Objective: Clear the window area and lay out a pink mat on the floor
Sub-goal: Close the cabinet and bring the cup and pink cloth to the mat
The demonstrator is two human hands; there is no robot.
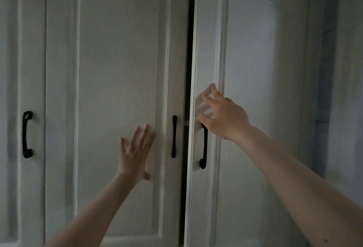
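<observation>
The left hand (135, 154) lies flat on the middle door (117, 89), likely steadying it. The right hand (222, 113), grip loose and spread, presses the right door (251, 50), ajar. No pink mat shows.

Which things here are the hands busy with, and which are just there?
In use: left hand flat on the middle door; right hand on the right door, slightly ajar, above its handle.
Just there: far-left door handle; middle door handle.

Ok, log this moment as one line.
left hand: flat on middle door | right hand: fingers on right door edge | right door: ajar | mat: unseen
</observation>
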